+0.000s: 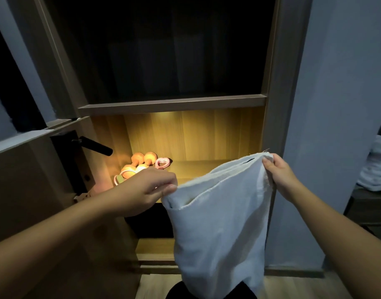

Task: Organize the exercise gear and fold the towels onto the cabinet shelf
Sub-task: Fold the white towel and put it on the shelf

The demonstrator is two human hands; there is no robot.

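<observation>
Towel point(219, 223): white, folded double, hung in the head view between the two hands; its top edge sloped up from the left hand to the right, and its lower part dropped well below both wrists
Left hand point(146, 188): fingers and thumb were pressed together, pinching the lower of the towel's two top corners at the fingertips; the back of the hand faced up
Right hand point(280, 175): clamped on the towel's higher corner, fingers curled over the bunched edge, higher in the view than the left hand
Cabinet shelf point(206, 167): lit and wood-toned, lay just beyond both hands; the towel hung in front of it, apart from it
Dumbbells point(142, 160): orange, lay at the shelf's left end, just beyond the left hand and partly hidden by it
Pink heart-shaped piece point(162, 163): sat beside the dumbbells, just above the left hand's knuckles; what it was could not be told
Door handle point(96, 145): black lever, up and to the left of the left hand
Towel pile point(377, 169): pale crumpled cloth on a dark stand point(368, 203), well to the right of the right hand
</observation>
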